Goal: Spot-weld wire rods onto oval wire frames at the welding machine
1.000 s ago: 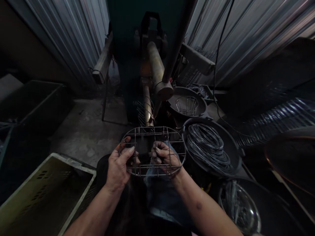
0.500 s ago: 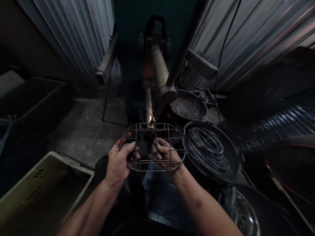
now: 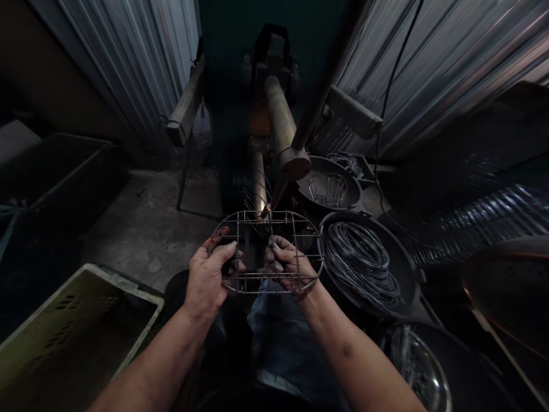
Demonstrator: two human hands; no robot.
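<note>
I hold an oval wire grid (image 3: 300, 229) flat in front of me with both hands. My left hand (image 3: 206, 278) grips its left part, thumb on top and fingers curled through the wires. My right hand (image 3: 288, 264) pinches the wires near the middle. The far edge of the wire grid sits right at the tips of the spot welder's electrode arms (image 3: 274, 123), where a small bright point shows. My knees in blue cloth (image 3: 278, 337) are below the wire grid.
A black tub with coiled wire (image 3: 364, 260) stands to the right, and behind it another tub holding a small wire basket (image 3: 326, 189). A pale plastic crate (image 3: 68, 337) sits at lower left, a dark crate (image 3: 64, 177) further left. Corrugated metal walls (image 3: 450, 51) close both sides.
The grid has moved forward and slightly up, so its far edge now reaches the electrode tips. Both hands keep the same grip.
</note>
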